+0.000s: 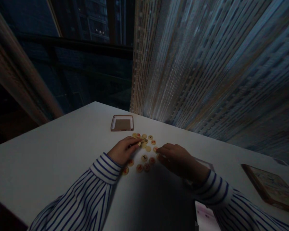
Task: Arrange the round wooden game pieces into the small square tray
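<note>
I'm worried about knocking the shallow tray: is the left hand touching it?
Apart. The head view shows a strip of bare white tabletop between the left hand and the tray.

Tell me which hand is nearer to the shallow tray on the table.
Left. The left hand is just on the near side of the tray; the right hand is farther off, at the right of the scattered discs.

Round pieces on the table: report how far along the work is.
Seemingly done: several marked pieces lie face up. In hand: the left hand pinches a small piece; the right hand is at a red-marked piece. Perhaps left: plain-faced pieces, loose among the others.
</note>
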`<control>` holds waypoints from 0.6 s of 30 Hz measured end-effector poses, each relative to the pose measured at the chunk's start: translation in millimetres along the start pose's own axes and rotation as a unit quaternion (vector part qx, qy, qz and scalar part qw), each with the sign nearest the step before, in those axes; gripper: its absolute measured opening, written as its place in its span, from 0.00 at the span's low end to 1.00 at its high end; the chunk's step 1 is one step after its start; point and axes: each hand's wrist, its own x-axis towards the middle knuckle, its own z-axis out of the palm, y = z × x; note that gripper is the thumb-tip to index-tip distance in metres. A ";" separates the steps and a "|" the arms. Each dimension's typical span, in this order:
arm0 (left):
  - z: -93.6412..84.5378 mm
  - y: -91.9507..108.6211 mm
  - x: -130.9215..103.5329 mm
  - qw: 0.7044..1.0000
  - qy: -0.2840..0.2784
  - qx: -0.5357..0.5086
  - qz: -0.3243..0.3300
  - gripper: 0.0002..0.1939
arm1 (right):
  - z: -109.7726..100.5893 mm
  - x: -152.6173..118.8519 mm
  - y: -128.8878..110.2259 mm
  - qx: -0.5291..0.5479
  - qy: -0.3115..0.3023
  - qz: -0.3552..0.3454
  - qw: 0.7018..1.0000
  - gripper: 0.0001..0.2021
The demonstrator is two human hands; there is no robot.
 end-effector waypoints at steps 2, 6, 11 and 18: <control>-1.9 2.5 0.7 0.999 -0.004 -0.045 -0.022 0.17 | 0.6 -0.6 0.2 0.001 0.003 -0.003 1.000 0.12; -5.9 7.8 1.4 0.990 -0.016 -0.117 -0.077 0.18 | 0.3 -1.6 -0.2 0.006 0.006 -0.007 1.000 0.12; -8.5 6.1 1.7 0.978 -0.021 -0.177 -0.112 0.19 | -0.2 -1.7 -1.9 0.004 0.010 -0.011 1.000 0.12; -5.8 0.2 2.2 0.958 -0.010 -0.263 -0.114 0.21 | -0.3 -0.7 -2.4 -0.001 0.007 -0.010 1.000 0.12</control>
